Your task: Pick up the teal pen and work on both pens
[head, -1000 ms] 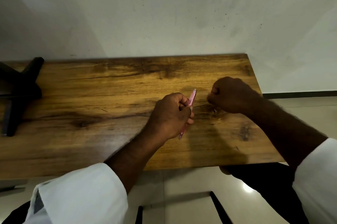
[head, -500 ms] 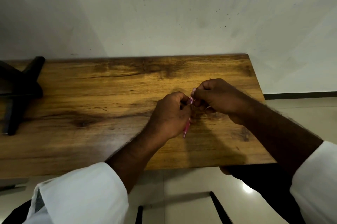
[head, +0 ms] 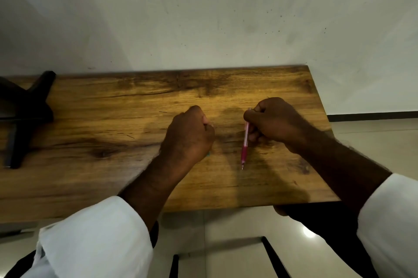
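wooden table (head: 113, 164) under a pale wall: right hand (head: 273, 124) pinches a pink pen (head: 245, 144) at frame centre, tip down (as if to write); left hand (head: 187, 137) fisted, apparently around something small.

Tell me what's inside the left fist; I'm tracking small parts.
The left hand is curled tight; only a tiny teal bit peeks out below. The rest is covered.

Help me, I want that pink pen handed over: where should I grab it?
Take the pen by its bare lower barrel, coming from the left. The right hand covers the top, and the tip hangs free above the table, pointing toward the person.
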